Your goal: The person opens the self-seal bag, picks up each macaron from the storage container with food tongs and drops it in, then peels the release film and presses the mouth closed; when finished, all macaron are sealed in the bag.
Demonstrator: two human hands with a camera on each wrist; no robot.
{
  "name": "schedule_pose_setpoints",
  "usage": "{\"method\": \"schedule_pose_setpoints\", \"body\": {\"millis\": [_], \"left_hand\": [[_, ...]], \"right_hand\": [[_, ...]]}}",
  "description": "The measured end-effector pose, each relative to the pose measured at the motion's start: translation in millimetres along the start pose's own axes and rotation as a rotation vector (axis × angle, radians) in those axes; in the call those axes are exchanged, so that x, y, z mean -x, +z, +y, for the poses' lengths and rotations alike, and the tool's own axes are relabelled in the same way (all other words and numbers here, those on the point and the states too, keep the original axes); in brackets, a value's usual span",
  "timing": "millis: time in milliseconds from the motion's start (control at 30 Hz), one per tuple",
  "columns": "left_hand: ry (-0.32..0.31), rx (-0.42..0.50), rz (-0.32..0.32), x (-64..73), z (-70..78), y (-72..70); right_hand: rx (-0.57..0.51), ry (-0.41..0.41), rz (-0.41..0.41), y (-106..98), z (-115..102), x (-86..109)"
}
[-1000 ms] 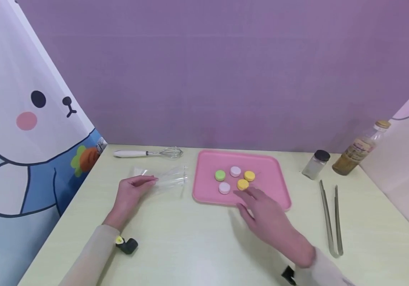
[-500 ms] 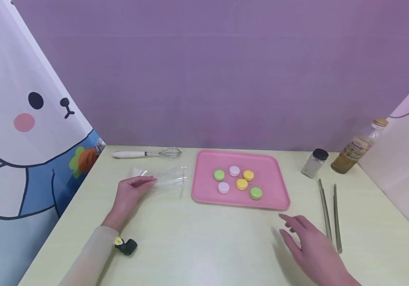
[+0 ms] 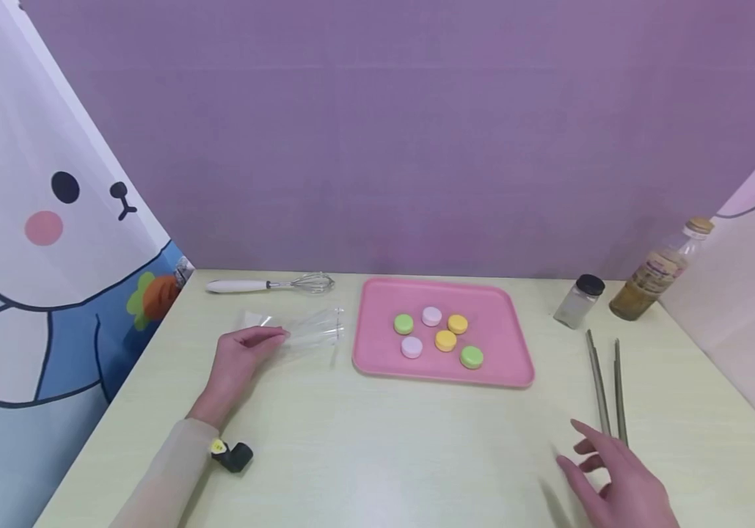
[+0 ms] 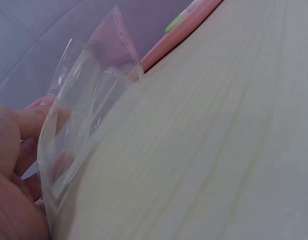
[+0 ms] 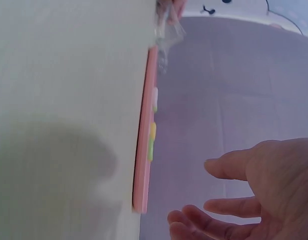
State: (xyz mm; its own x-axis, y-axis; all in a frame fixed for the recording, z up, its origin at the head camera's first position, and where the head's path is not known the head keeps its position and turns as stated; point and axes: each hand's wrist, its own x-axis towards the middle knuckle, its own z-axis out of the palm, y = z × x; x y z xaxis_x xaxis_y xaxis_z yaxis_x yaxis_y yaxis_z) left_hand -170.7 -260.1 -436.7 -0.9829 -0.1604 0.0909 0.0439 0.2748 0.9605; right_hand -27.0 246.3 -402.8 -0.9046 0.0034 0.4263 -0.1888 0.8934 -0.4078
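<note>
Looks to me like the tray layout is done, with all 6 macarons (image 3: 445, 341) (2 green, 2 lilac, 2 yellow) sitting on the pink tray (image 3: 492, 323), and the clear bag (image 3: 316, 330) is what's left, since it seems to have 0 in it. The left hand (image 3: 238, 363) is pinching that bag on the desk (image 3: 377, 455) just left of the tray, while the right hand (image 3: 621, 477) is loose, holding nothing. Versus 1 s ago, the right hand is off the tray and over by the tongs (image 3: 620, 389), and the front green macaron isn't blocked anymore.
</note>
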Motion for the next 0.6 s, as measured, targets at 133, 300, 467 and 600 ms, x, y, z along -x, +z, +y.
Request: {"method": "schedule_pose_setpoints", "body": {"millis": [133,300,467,600], "left_hand": [[-0.008,-0.005,-0.005,-1.0,-0.4,-0.6],[-0.018,-0.008,-0.008,-1.5,-0.6,0.0],[-0.017,-0.01,-0.005,-1.0,0.3,0.3],[-0.017,-0.014,0.001,-0.4,0.7,0.3]], "right_hand": [[-0.019,0.062,0.036,-4.6,9.6,6.4],[-0.083,0.201,-0.049,-13.0,34.0,9.8],[-0.058,0.378,-0.128,-18.5,60.0,11.2],[-0.04,0.543,-0.108,-18.0,70.0,9.8]]}}
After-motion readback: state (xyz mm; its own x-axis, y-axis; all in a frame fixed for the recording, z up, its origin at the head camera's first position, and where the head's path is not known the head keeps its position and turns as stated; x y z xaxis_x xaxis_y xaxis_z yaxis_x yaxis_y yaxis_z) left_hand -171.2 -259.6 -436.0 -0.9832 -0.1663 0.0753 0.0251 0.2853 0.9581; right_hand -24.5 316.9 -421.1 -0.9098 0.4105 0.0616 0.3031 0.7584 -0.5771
